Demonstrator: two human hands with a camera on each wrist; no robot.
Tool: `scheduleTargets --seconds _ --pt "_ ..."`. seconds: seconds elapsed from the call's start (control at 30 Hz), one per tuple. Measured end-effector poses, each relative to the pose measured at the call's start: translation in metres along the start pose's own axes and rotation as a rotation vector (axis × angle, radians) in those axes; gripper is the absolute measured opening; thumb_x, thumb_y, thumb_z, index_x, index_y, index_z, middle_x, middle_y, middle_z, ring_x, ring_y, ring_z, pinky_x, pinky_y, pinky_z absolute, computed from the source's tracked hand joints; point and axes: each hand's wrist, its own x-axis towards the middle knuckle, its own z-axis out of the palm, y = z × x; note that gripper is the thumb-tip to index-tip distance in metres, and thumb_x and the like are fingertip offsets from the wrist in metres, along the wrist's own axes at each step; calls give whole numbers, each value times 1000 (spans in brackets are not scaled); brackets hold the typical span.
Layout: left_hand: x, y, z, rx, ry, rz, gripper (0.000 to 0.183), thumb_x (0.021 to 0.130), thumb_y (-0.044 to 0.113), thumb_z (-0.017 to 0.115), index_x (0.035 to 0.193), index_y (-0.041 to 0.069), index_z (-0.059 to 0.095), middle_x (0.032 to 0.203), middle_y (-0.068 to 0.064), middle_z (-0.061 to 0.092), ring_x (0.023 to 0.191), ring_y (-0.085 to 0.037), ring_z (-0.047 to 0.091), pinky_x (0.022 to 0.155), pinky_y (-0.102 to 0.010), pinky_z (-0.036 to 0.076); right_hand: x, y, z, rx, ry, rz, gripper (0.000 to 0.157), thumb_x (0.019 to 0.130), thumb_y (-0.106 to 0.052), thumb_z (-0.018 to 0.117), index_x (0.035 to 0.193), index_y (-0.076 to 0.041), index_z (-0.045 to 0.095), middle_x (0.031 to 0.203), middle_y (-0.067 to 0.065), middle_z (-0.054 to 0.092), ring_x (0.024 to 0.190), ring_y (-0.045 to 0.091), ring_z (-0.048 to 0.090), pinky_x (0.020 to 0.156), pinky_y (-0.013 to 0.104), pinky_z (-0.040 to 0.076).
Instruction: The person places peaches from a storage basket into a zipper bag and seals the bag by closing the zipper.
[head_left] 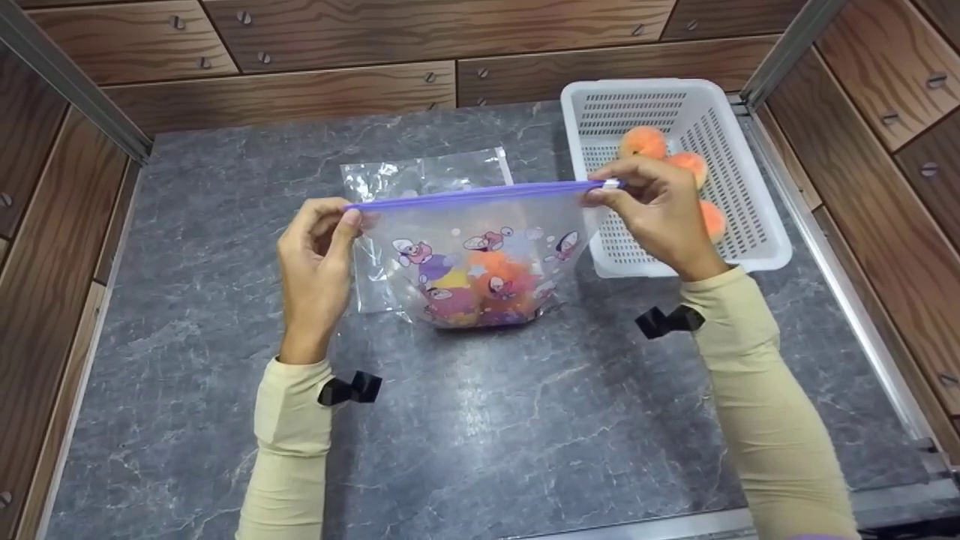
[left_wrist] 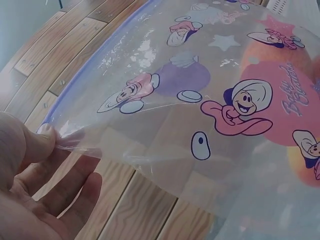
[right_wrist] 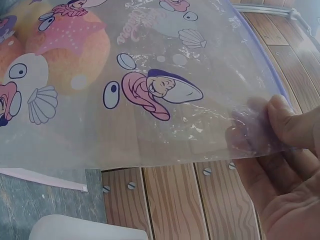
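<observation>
The left hand [head_left: 319, 255] and right hand [head_left: 660, 217] are each pinching a top corner of a fruit-filled bag [head_left: 465, 262]. Between them, it is stretching lengthwise left to right, zip edge [head_left: 465, 196] uppermost, over a gray marbled table [head_left: 465, 435]. Wood-patterned walls [head_left: 375, 30] are enclosing three sides.

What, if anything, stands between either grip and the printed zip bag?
Nothing visible: the left grip and right grip pinch the printed bag at opposite ends of its purple edge. The clear bag lies behind it and the white basket beyond the right grip, neither in between.
</observation>
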Motion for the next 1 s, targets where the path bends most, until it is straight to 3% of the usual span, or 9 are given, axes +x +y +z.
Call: scheduleTargets --seconds 0.1,0.27,0.37,0.47,0.57,0.67,0.8,1.0 --pt "0 2 -2 23 -42 -8 8 98 -2 62 101 -10 63 87 -15 73 79 -23 67 76 -27 56 -2 -1 -6 -35 -5 10 18 85 17 70 103 13 72 89 13 77 79 14 75 72 24 60" --pt "0 14 -4 130 -141 -33 17 98 4 66 110 -7 61 95 -12 72 87 -21 68 81 -29 56 -3 -4 -11 49 31 43 16 83 17 73 97 18 66 86 10 76 77 15 75 75 27 61" --pt "4 24 2 263 -172 23 33 94 12 73 121 -2 60 104 -8 74 95 -18 69 87 -32 55 -3 -3 -10 135 55 39 17 81 17 75 92 21 63 84 15 75 74 17 75 72 29 62" --pt "9 34 15 466 -191 137 44 93 28 77 126 3 61 110 -6 74 100 -19 69 90 -37 53 -5 -2 -9 175 59 38 16 81 17 75 92 21 64 83 18 75 73 18 75 71 30 62" --pt "14 46 33 660 -224 245 47 93 39 74 124 6 66 114 -7 74 103 -25 68 91 -41 51 -5 -2 -8 166 52 36 13 82 17 74 92 20 67 84 18 75 74 18 75 72 30 62" --pt "19 59 56 808 -315 318 48 94 44 71 125 8 68 120 -8 72 108 -28 66 95 -43 50 -5 -2 -8 168 51 32 10 83 17 73 91 20 68 84 20 75 74 18 75 72 30 62" --pt "26 73 95 912 -504 363 49 95 46 68 131 12 66 126 -8 70 114 -28 65 103 -44 47 -5 -3 -9 171 66 38 11 83 15 74 90 20 68 83 20 74 72 19 75 70 30 62" --pt "32 80 147 993 -730 388 46 99 50 59 133 20 65 125 -3 71 114 -23 65 99 -38 47 -8 -3 -10 158 91 38 11 83 14 74 90 20 68 83 19 74 72 20 75 70 31 62"
